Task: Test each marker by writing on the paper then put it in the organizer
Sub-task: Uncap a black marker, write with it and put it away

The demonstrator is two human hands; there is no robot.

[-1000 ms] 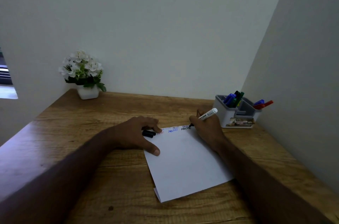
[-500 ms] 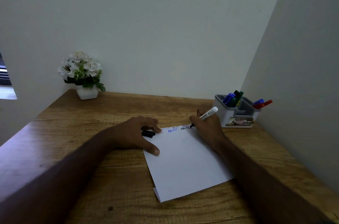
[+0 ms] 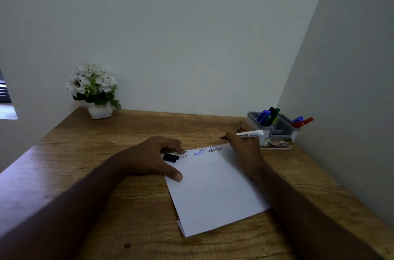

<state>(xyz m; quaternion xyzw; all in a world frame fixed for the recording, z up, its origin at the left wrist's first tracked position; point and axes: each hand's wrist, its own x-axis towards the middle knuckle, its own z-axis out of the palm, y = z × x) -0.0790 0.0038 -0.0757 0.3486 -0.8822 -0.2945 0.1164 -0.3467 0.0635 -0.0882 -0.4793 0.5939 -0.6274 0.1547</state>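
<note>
A white sheet of paper [image 3: 215, 189] lies on the wooden desk, with short rows of red, blue and black letters along its far edge. My right hand [image 3: 243, 144] grips a white-bodied marker [image 3: 249, 134], lifted off the paper, its dark tip pointing left just past the sheet's far corner. My left hand [image 3: 157, 157] rests flat on the paper's left edge, thumb on the sheet, with a black marker cap [image 3: 170, 157] under its fingers; whether the fingers grip it I cannot tell. The grey and white organizer [image 3: 277, 132] at the back right holds several blue, green, black and red markers.
A white pot of white flowers [image 3: 96, 89] stands at the desk's back left corner. Walls close the desk at the back and on the right. The wooden desk [image 3: 85, 153] runs left and towards me.
My right hand has lifted the marker off the paper and tilted it nearly level, tip away from the written letters. My left hand has stayed on the paper.
</note>
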